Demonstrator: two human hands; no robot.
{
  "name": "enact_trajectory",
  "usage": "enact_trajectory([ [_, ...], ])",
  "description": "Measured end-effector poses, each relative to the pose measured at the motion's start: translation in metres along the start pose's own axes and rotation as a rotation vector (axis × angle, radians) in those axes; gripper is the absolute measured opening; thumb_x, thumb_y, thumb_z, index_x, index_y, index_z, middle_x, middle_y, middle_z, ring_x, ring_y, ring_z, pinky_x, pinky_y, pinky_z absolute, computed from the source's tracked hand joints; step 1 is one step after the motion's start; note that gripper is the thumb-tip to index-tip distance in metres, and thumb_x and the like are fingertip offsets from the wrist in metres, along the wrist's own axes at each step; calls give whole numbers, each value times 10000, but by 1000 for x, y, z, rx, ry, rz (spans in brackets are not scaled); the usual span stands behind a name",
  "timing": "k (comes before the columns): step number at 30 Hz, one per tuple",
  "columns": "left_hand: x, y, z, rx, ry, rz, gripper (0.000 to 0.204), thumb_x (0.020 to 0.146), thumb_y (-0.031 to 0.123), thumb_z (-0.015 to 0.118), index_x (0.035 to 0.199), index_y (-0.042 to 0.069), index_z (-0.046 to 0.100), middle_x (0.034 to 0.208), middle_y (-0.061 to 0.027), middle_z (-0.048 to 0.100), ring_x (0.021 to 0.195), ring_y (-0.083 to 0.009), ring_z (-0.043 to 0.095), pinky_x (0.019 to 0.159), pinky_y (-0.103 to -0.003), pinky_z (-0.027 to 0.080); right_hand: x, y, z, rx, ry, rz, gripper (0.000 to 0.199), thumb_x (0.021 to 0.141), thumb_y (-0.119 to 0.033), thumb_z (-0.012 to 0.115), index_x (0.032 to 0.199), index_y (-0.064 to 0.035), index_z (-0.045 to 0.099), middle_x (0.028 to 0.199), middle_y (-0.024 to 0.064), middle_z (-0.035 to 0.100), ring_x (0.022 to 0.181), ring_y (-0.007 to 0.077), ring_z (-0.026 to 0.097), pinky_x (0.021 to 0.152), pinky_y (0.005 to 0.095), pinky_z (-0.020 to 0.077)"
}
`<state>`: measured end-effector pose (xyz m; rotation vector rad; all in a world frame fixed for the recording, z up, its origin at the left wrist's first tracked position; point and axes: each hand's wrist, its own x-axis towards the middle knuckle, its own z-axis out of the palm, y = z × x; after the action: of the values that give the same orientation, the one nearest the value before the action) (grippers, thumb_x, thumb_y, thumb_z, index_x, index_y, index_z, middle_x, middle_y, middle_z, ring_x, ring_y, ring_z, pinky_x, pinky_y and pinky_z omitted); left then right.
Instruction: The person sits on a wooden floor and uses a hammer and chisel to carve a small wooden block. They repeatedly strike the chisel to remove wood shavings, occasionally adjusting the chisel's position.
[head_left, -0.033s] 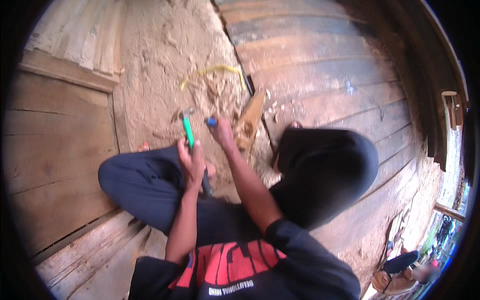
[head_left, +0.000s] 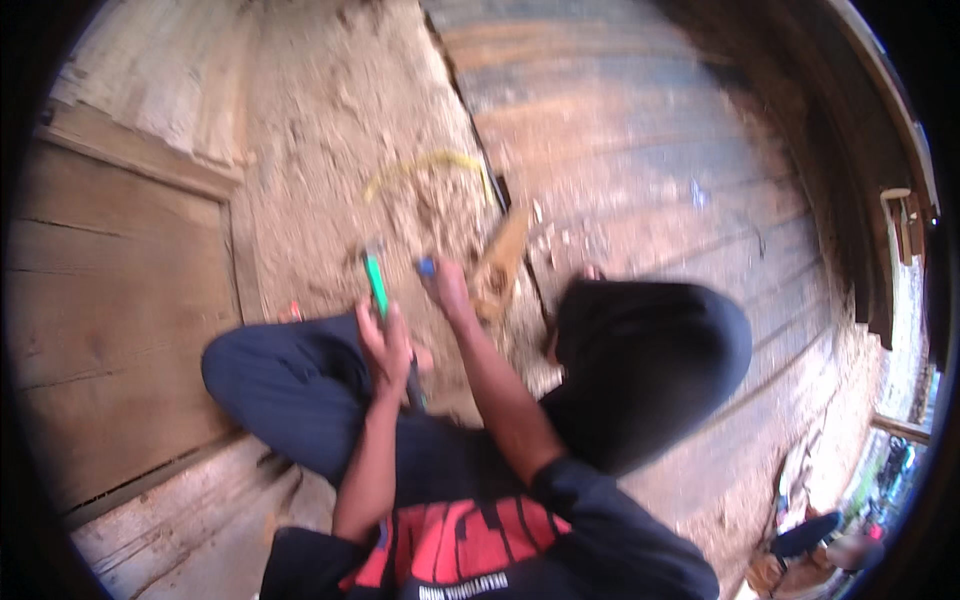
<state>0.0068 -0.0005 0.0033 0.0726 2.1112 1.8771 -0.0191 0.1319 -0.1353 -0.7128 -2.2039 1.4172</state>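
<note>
**Two full grips, one small shift**

In the head view, we've got dusty ground [head_left: 310,150] meeting a plank floor [head_left: 640,110], wooden boards [head_left: 120,290] at left. The left hand [head_left: 385,345] wraps its fingers round a green-handled hammer [head_left: 376,285]; the right hand's [head_left: 450,288] fingers curl round a blue-ended tool [head_left: 427,267], just beside a carved wooden piece [head_left: 507,255]. Since the earlier frame, we see everything nearby sitting slightly lower, both grips unchanged!

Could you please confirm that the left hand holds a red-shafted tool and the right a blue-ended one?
Not quite: the head view shows the left hand holding a green-shafted tool, not red; the right hand holds the blue-ended one.
</note>
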Motion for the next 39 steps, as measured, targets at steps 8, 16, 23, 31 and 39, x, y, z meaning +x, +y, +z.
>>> enact_trajectory([
  [8,1,-12,-1,26,-167,-58,247,1023,183,491,1235,63,445,752,-14,496,461,-32,400,368,-202,337,-1,-4,-6,60,-33,4,142,770,-72,708,848,-38,594,708,230,627,696,430,638,614,475,493],
  [16,-3,-18,0,106,-49,-124,323,1009,151,476,1300,17,433,717,-17,507,468,-50,417,392,-220,347,-6,-9,-3,17,-70,36,152,772,-132,712,828,-33,611,694,231,622,678,424,638,606,473,495],
  [23,-3,-16,-3,-97,-36,-109,146,1030,190,435,1091,58,453,697,-5,480,432,-55,421,336,-227,342,-9,-2,3,-18,-58,-15,174,804,-186,713,807,-32,632,665,217,618,628,387,643,584,449,490],
  [31,-4,-3,5,-160,36,-167,149,1011,179,408,1045,38,442,682,-23,423,420,-81,377,301,-271,314,-6,0,3,-40,-93,-21,139,805,-153,702,835,-33,638,681,211,626,637,384,645,594,433,495],
  [39,0,-14,0,-235,45,-201,173,1037,198,415,1177,100,438,729,1,476,432,-50,419,334,-227,349,-7,4,5,-36,-146,-46,135,809,-146,699,857,-28,653,687,205,620,644,371,640,598,421,493],
])
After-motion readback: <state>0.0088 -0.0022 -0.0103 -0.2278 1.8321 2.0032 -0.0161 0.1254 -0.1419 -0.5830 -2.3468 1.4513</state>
